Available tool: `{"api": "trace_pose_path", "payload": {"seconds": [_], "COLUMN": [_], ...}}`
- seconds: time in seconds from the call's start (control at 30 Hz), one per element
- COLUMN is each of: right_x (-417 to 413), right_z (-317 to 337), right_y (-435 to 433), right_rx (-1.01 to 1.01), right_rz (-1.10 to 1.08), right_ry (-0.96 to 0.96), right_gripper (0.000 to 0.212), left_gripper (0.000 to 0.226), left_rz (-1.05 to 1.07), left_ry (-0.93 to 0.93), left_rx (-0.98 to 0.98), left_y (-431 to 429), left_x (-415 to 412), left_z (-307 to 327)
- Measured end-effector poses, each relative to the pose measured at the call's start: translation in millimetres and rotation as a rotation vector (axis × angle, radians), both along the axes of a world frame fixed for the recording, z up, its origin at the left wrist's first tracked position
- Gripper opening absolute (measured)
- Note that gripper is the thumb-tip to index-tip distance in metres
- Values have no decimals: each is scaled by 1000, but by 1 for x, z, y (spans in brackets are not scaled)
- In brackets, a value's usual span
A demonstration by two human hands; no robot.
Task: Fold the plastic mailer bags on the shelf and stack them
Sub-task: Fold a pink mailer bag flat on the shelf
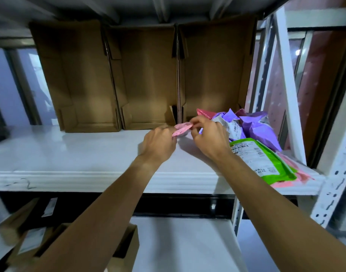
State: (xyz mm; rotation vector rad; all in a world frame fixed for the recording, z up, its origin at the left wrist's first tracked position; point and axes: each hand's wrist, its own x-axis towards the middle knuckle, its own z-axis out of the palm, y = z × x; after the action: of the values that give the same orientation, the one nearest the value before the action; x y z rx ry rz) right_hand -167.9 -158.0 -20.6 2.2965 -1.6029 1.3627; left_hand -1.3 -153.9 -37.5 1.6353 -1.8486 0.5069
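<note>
The small crumpled pink plastic mailer bag [183,128], pinched just above the white shelf [89,154] in the fingers [195,120] of my left hand [159,143] and right hand [207,138], looks slick and could spring open or slip; beside it lie one green mailer bag [270,163] and roughly two purple mailer bags [260,130], with three brown cardboard boxes [146,75] behind.

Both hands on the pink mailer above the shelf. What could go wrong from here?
1. The pink mailer is pinched between the left hand and right hand; slick plastic may spring open or slip from that grip.
2. The right forearm crosses close to the green mailer lying at the shelf front edge; a nudge might push it off.
3. The crumpled purple mailers sit loose beside the right hand and may slide into the folding spot.
</note>
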Motion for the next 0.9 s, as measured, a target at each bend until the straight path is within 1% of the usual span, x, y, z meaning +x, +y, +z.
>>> {"api": "trace_pose_path", "payload": {"seconds": [0.07,0.13,0.27,0.33,0.43,0.53,0.63,0.73,0.83,0.9], "right_x": [-1,-2,-4,-5,-2,2,1,1,1,1], "right_z": [1,1,1,0,-2,-4,-7,-8,-8,-7], "right_y": [2,2,4,3,0,-3,-6,-7,-7,-7], "right_rx": [0,1,84,87,106,160,244,245,247,277], "right_rz": [-2,-28,-18,-6,-25,31,109,138,169,190], "right_ry": [-48,-94,-55,-41,36,100,191,179,101,50], "right_gripper": [38,45,48,48,47,46,51,39,27,18], "left_gripper": [26,28,30,30,32,23,23,22,21,25], "left_rz": [43,34,-13,-44,-152,-205,-292,-336,-304,-288], "left_ry": [24,69,196,349,656,771,956,1154,1268,1349], "left_rx": [21,33,-13,-39,-35,-30,-16,22,116,153], "left_y": [2,6,17,17,22,30,38,46,48,48], "left_x": [3,4,5,11,26,38,48,57,65,72], "left_z": [0,1,6,5,5,11,22,26,12,5]}}
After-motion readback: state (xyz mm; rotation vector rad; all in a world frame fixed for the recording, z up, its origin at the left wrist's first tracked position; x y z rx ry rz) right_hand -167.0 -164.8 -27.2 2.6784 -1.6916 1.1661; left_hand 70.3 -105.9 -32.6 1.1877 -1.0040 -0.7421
